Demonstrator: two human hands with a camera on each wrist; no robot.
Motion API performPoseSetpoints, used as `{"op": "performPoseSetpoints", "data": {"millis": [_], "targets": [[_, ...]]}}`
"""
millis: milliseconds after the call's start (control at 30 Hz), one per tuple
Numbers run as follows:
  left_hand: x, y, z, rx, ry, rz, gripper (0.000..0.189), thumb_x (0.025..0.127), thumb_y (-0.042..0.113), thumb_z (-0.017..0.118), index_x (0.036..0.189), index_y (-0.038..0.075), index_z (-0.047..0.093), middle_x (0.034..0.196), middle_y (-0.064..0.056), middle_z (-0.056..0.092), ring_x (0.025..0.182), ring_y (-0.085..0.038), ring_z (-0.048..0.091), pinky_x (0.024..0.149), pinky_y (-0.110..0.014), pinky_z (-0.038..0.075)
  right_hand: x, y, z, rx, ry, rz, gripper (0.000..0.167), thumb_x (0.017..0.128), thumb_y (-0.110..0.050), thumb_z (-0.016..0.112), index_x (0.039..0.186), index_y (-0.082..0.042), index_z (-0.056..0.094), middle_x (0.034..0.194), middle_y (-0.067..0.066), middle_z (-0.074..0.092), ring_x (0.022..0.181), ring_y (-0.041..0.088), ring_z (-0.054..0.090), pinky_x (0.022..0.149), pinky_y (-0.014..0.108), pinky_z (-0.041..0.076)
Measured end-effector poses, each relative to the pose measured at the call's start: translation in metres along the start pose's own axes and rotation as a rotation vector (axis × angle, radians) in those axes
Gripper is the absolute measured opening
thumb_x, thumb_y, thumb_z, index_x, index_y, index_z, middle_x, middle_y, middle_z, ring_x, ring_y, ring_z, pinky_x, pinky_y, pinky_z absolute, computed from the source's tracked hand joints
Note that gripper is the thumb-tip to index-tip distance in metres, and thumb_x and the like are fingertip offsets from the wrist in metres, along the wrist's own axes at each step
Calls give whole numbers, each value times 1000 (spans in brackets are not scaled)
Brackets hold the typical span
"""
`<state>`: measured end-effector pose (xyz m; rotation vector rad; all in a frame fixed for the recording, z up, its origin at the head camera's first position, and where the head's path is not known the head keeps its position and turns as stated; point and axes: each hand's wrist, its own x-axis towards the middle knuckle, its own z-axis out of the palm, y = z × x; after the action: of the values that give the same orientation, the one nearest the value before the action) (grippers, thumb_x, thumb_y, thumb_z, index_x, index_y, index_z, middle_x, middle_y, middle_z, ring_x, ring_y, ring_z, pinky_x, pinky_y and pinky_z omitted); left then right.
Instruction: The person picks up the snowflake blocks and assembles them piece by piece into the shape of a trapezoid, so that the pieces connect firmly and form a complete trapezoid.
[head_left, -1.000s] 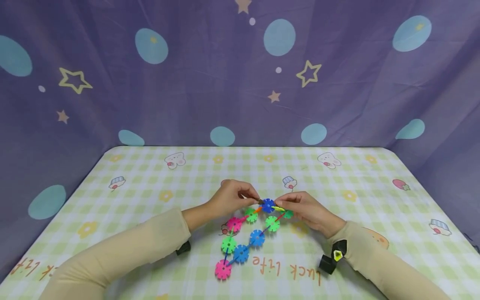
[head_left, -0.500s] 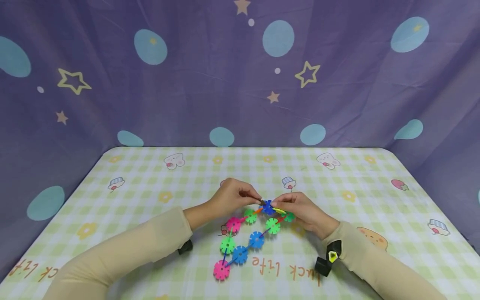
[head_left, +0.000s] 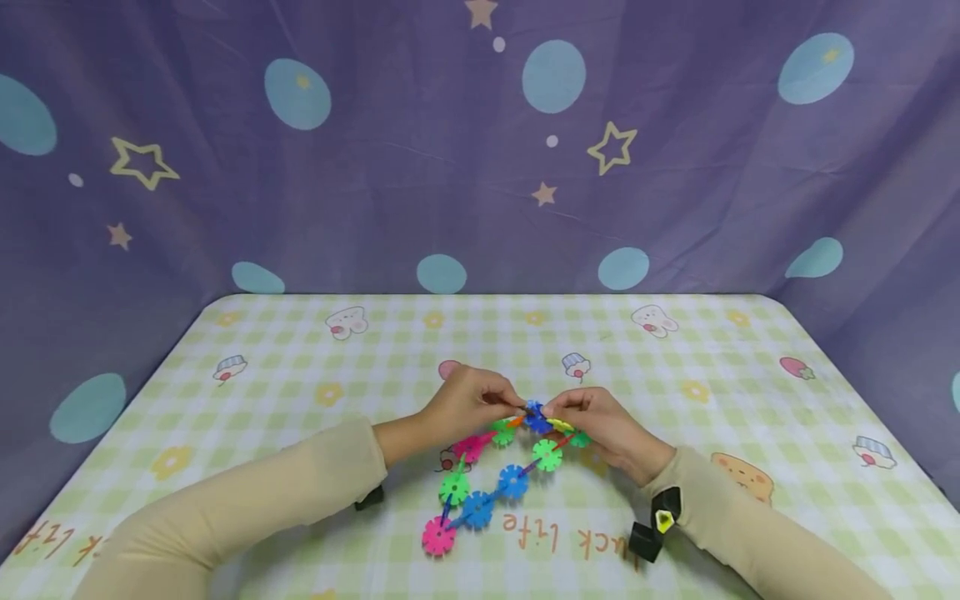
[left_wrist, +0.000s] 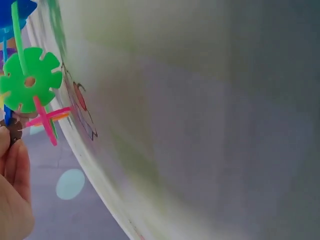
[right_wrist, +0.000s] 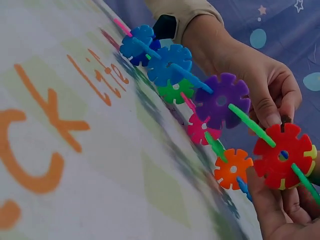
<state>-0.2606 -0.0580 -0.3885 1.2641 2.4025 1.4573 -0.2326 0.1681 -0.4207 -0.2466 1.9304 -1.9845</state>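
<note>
A loop of notched plastic snowflake discs hangs between both hands in the head view, with a pink disc at its near end. At the far end is a dark blue disc. My left hand pinches a small brown disc between thumb and fingers, against the blue disc's left side. My right hand pinches the blue disc's right edge, beside a yellow disc. In the right wrist view, a red disc covers part of the right fingertips. Exactly how the brown and blue notches meet is hidden.
The loop hangs over a table with a green-and-white checked cloth printed with cartoons and lettering. A purple patterned curtain stands behind the table's far edge. A black wrist device is on the right wrist.
My right fingertips have shifted left onto the blue disc, and the left hand has brought the brown disc closer to it. The blue disc has tilted, and the loop sways slightly.
</note>
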Motion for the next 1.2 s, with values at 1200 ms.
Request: {"op": "performPoseSetpoints", "data": {"millis": [1200], "targets": [[34, -20, 3, -212, -269, -563, 18, 86, 4, 67, 102, -3, 70, 85, -13, 72, 71, -15, 68, 67, -28, 56, -7, 8, -13, 1, -171, -20, 10, 93, -10, 59, 89, -12, 68, 79, -6, 66, 72, 6, 60, 67, 20, 50]]}}
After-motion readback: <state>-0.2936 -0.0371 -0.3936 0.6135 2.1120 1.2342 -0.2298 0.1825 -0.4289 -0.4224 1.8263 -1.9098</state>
